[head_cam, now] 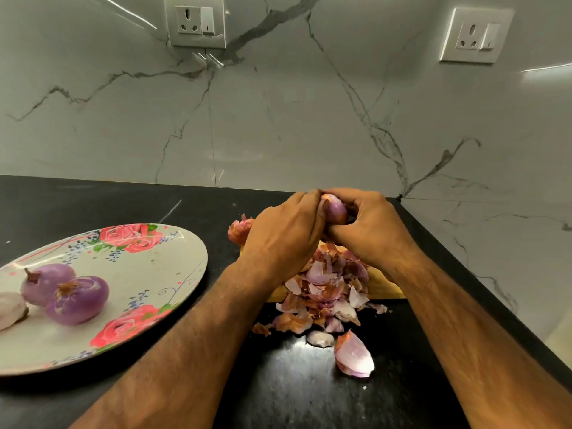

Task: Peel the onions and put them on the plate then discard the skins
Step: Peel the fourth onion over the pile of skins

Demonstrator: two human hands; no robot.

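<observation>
Head view: a person's left hand (288, 230) and right hand (371, 230) meet over a black countertop (93, 199), both curled round a half-peeled onion (335, 210), apparently so the fingers can strip off its last skin. It is held directly above the heap of skins (322, 292), which spills off a wooden board (383, 289), likely to keep the scraps together for discarding. An unpeeled onion (240, 230) waits just behind the left hand. Left of that forearm, a rose-patterned plate (173, 258) holds three peeled onions (77, 300). Beyond the hands rises a veined marble wall (278, 119) with two sockets (195, 21).
</observation>
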